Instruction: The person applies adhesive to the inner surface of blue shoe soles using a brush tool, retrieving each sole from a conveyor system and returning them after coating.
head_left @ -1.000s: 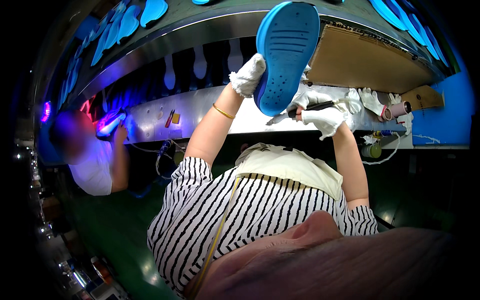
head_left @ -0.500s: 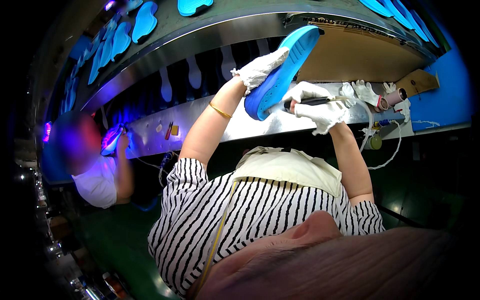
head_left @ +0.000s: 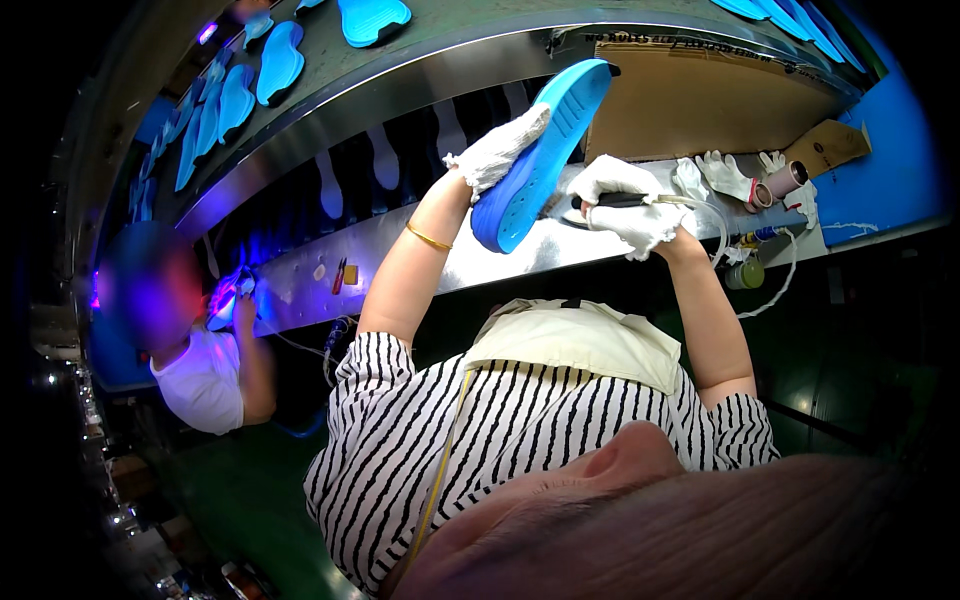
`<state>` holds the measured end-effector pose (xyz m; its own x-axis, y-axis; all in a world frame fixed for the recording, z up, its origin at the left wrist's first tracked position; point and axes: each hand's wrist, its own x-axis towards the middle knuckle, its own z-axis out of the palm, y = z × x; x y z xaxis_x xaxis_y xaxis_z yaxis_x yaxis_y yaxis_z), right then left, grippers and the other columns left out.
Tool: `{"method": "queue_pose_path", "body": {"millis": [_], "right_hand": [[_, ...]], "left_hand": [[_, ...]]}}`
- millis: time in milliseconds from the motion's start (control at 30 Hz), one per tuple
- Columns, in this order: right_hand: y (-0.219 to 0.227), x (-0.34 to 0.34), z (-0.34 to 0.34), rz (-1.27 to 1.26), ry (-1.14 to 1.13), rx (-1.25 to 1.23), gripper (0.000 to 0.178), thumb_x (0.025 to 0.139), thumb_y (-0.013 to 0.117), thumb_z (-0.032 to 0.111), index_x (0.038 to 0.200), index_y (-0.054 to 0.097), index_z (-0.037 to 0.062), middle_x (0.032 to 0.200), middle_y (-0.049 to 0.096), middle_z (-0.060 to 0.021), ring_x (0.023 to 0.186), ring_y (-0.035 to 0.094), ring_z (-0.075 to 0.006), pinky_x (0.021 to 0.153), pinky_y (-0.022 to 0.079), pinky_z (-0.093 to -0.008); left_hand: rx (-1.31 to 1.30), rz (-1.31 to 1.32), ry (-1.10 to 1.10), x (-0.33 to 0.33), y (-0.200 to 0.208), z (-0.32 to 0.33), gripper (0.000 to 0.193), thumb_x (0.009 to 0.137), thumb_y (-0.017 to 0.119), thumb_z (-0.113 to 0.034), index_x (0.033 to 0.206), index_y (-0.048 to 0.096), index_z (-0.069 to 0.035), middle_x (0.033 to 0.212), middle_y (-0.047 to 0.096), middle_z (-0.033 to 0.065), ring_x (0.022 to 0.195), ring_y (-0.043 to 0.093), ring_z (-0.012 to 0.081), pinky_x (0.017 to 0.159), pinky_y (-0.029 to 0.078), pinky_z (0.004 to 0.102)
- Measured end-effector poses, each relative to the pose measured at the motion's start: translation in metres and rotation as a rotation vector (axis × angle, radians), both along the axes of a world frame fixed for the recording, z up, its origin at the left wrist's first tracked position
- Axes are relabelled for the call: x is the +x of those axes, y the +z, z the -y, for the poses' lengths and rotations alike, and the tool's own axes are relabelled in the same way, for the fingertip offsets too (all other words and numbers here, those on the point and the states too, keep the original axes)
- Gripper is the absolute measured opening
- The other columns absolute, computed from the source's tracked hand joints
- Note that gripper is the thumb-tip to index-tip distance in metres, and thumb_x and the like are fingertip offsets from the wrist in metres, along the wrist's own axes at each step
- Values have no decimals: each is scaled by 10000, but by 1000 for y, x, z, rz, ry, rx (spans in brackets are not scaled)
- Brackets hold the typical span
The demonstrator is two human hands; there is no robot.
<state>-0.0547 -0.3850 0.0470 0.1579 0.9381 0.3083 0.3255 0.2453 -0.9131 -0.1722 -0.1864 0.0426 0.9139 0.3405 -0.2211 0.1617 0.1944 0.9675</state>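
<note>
My left hand (head_left: 503,147), in a white knit glove, grips a blue insole (head_left: 555,128) by its left edge. The insole is tilted, its far part light blue and its near end darker with small holes. My right hand (head_left: 622,207), gloved too, is closed around a dark-handled brush (head_left: 615,200) with a pale hose (head_left: 718,215) behind it. The brush tip points left toward the near end of the insole, with a small gap between them. Part of the handle is hidden by my fingers.
Several blue insoles (head_left: 280,62) lie on the conveyor (head_left: 450,20) beyond the metal edge. A cardboard sheet (head_left: 690,105), white gloves (head_left: 725,175) and a pink cup (head_left: 786,178) stand right. Red-handled cutters (head_left: 339,275) lie left, near a co-worker (head_left: 205,370).
The insole in my left hand has moved left and slightly nearer. The brush is now farther from it. My whole view has shifted slightly.
</note>
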Motion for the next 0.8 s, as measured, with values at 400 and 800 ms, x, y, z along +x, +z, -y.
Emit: {"method": "queue_pose_path", "body": {"millis": [400,800], "right_hand": [[-13,0,18,-260,-262,125,218,790,671,-2,990,587,26,937,663,-70,841,627,-103,764,517,-259],[-14,-15,-12,-207,-309,350,234,784,644,-49,1001,571,3,900,629,-63,763,635,-114,722,519,-248]], "left_hand": [[-920,316,23,-52,-33,-17,780,869,437,-643,1312,459,-2,1226,563,209,1066,592,341,984,449,477],[-787,459,19,-10,-52,76,776,866,459,-624,1386,354,-58,1317,493,139,1150,533,278,1006,432,422]]}}
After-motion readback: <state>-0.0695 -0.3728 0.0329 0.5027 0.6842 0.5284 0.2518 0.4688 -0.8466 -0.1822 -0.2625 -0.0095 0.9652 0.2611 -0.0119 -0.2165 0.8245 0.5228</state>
